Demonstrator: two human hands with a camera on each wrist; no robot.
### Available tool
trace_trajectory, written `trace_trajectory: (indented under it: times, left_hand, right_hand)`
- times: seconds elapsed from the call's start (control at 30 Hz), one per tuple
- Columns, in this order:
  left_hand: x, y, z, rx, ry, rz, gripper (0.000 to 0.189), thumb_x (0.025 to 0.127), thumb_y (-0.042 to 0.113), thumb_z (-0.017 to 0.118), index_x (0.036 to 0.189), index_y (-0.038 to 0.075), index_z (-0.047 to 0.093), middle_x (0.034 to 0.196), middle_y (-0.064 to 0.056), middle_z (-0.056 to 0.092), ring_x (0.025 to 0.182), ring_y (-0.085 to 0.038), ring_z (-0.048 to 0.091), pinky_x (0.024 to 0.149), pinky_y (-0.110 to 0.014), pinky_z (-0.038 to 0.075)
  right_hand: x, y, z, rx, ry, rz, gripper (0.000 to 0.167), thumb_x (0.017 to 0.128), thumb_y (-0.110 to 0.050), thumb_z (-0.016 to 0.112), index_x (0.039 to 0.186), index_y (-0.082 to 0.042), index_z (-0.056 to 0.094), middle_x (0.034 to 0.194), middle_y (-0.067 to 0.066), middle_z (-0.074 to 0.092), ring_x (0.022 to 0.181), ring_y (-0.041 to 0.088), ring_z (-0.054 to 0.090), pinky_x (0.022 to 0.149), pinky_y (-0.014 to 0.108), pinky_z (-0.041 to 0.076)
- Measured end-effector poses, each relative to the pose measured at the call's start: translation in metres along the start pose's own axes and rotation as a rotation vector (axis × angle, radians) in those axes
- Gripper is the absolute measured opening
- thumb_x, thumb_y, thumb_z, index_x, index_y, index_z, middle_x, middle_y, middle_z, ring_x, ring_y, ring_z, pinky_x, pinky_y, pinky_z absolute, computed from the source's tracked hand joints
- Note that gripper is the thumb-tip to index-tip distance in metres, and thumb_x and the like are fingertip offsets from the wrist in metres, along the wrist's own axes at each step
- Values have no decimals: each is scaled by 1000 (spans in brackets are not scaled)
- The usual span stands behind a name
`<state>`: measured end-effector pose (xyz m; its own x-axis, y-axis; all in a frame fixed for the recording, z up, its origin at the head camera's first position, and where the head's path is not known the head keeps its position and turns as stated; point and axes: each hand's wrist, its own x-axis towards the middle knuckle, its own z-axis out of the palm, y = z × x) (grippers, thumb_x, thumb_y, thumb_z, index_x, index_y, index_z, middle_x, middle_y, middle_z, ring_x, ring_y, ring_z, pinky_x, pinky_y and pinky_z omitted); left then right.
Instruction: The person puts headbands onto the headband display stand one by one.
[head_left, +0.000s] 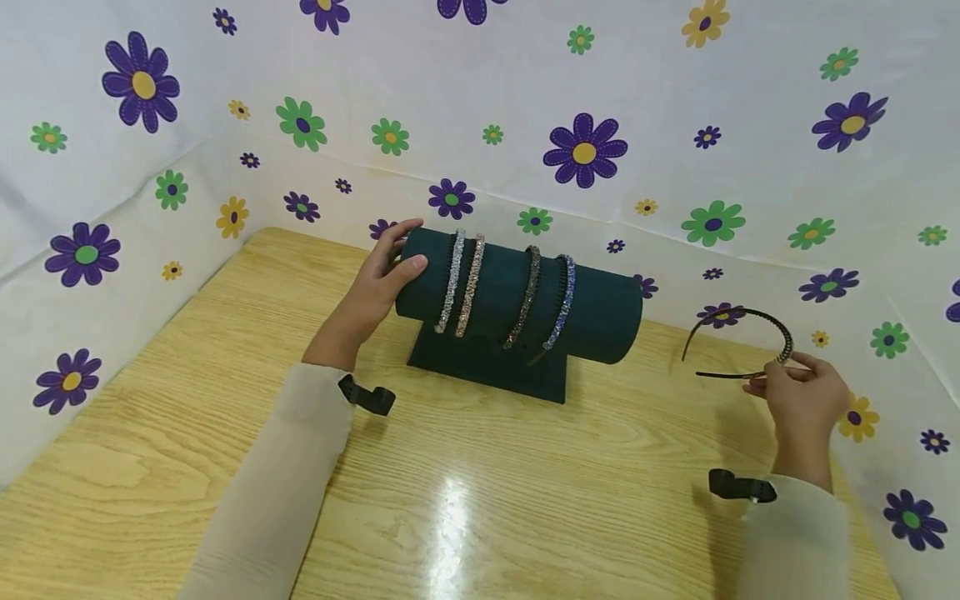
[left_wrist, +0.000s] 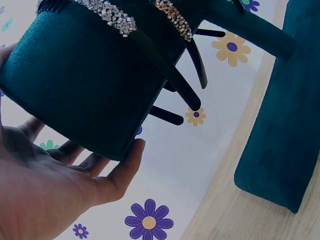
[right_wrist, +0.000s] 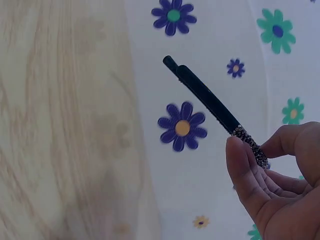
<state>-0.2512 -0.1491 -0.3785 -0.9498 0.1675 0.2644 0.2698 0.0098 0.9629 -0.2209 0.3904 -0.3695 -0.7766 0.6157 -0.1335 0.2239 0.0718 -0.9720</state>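
A dark green velvet headband stand (head_left: 600, 308) has a horizontal roll on a flat base (head_left: 480, 371). My left hand (head_left: 367, 287) grips the roll's left end, thumb in front and fingers around the end, as the left wrist view shows of the hand (left_wrist: 55, 185) too. Four headbands are not counted here; several sit over the roll: silver (head_left: 452, 283), rose-coloured (head_left: 471, 287), dark (head_left: 525, 300) and blue (head_left: 564, 304), all with glittering stones. Off to the right, my right hand (head_left: 810, 400) pinches another headband (head_left: 778, 327) by its dark stone-covered part (right_wrist: 250, 145), raised above the table.
The stand is on a light wooden table (head_left: 480, 500) with a shiny reflection at the front. White cloth (head_left: 487, 75) printed with purple, green and yellow flowers walls off the back and sides. Black straps (head_left: 367, 396) with small devices circle both wrists.
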Motion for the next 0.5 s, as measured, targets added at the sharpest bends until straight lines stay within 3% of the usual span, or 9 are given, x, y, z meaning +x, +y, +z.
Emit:
trace_trajectory:
  times: [0.17,0.33,0.5]
  left_hand:
    - [0,0,0,4,2,0,59,106,32,51,161,29,30,152,-13,39,135,-34,48,113,-56,43]
    - [1,-1,-1,-5,-2,0,59,107,32,51,161,29,30,150,-13,40,133,-34,50,111,-56,45]
    - [1,-1,-1,-2,-3,-1,59,106,33,51,161,29,30,151,-13,39,134,-34,49,112,-56,43]
  right_hand:
    - [-16,-10,12,-18,-3,-97,57,97,-3,61,152,-8,45,97,-2,56,51,4,67,52,18,56]
    - [-30,-15,21,-19,-7,-216,54,95,-1,60,148,-7,48,97,-1,55,51,3,66,53,17,55]
    - [-43,-19,27,-27,-12,-276,52,96,-1,59,147,-6,49,95,-2,55,52,2,66,55,16,55]
